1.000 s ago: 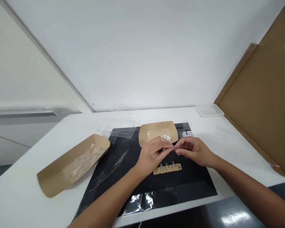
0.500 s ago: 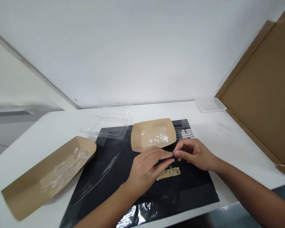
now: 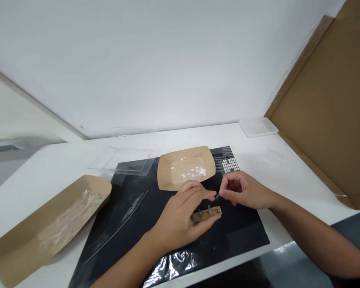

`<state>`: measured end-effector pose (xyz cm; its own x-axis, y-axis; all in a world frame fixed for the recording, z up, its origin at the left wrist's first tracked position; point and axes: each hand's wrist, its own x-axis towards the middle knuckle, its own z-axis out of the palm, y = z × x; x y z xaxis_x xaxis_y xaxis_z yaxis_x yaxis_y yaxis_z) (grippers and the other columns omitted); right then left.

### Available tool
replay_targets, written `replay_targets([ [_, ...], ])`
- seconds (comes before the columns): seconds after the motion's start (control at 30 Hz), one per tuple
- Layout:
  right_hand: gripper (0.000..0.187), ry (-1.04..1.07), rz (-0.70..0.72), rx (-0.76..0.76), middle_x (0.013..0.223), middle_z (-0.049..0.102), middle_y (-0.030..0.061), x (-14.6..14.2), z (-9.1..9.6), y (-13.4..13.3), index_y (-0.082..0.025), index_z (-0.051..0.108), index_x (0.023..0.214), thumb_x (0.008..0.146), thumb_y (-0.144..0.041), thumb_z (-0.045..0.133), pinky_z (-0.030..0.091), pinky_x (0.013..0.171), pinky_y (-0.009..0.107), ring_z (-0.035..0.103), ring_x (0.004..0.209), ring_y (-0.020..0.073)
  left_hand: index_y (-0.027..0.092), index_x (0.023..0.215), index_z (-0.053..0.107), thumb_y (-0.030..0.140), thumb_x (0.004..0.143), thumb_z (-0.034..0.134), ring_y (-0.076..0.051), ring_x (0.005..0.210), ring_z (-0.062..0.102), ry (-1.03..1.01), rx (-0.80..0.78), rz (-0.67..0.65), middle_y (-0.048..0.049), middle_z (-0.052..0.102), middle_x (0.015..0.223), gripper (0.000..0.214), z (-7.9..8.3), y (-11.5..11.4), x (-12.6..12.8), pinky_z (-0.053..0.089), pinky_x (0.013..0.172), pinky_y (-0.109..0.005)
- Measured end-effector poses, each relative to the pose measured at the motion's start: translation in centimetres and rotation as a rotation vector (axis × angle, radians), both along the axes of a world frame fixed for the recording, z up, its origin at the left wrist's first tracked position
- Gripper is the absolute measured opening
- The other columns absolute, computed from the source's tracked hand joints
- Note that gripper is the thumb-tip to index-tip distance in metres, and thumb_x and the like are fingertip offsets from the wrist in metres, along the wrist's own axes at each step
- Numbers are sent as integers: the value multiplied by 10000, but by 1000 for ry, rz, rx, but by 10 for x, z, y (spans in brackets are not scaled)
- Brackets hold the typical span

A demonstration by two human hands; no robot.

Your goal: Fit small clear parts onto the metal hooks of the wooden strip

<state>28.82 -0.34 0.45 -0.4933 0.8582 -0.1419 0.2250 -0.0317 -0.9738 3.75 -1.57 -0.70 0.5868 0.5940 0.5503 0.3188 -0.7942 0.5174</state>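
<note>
A short tan strip [image 3: 201, 215] with several small grey pegs standing on it lies on the black mat [image 3: 174, 224]. My left hand [image 3: 183, 210] spans the strip, with the thumb along its near edge and the fingers over its far side. Its left end is hidden by that hand. Just beyond the strip's right end, my right hand [image 3: 243, 191] pinches a small dark cylindrical piece [image 3: 218, 197] between thumb and forefinger. My left index fingertip is close to this piece; whether they touch is unclear.
Behind my hands stands a cardboard tray [image 3: 165, 176] with small white pieces. A board of white dots [image 3: 230, 165] and grey pins is beside it. A long cardboard tray [image 3: 21, 248] with clear plastic lies left; a clear frame [image 3: 108, 160] and white plastic container [image 3: 258, 127] sit farther back.
My left thumb has left the small dark piece and come down to the strip's near edge. My right hand keeps the piece. The view has shifted slightly.
</note>
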Motion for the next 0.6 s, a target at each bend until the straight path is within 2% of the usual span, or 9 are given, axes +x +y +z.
replay_targets([
  [0.1,235,-68,54,-11,710,663,-14,7,-1,3,-187,682,871,919,-406,752,448,526,207,617,589,103,187,1336,594,354,904,808,-287,1055,643,115,47,-5,-109,747,1089,511,1,-2,-1,618,885,-463],
  [0.23,172,-129,108,-2,685,650,-26,13,-2,8,-196,650,852,892,-343,731,418,517,206,604,594,109,178,1407,539,411,912,788,-322,1127,629,203,81,-29,-137,723,1155,601,4,1,-6,571,967,-504],
  [0.37,165,-209,13,158,641,601,-57,12,-6,8,-201,574,735,798,-214,727,373,510,197,524,566,84,190,1581,358,670,820,792,-368,1134,626,267,147,-163,-150,710,1192,1000,6,7,-13,506,990,-567],
  [0.43,149,-255,22,181,643,611,-57,10,-7,6,-201,574,720,779,-189,712,377,511,198,527,568,85,213,1632,262,747,780,779,-369,1118,628,232,148,-208,-140,709,1196,1130,6,9,-16,479,1005,-589],
  [0.5,129,-296,63,170,641,621,-53,9,-8,5,-199,589,722,779,-190,705,383,508,200,540,568,89,220,1643,230,755,798,753,-358,1098,638,161,108,-185,-135,703,1191,1129,5,13,-19,483,993,-583],
  [0.6,105,-351,81,178,652,642,-46,9,-9,6,-196,609,730,778,-185,702,397,512,203,559,574,94,248,1614,255,656,898,685,-312,992,672,-59,117,-112,-109,696,1121,930,-2,23,-22,527,891,-529],
])
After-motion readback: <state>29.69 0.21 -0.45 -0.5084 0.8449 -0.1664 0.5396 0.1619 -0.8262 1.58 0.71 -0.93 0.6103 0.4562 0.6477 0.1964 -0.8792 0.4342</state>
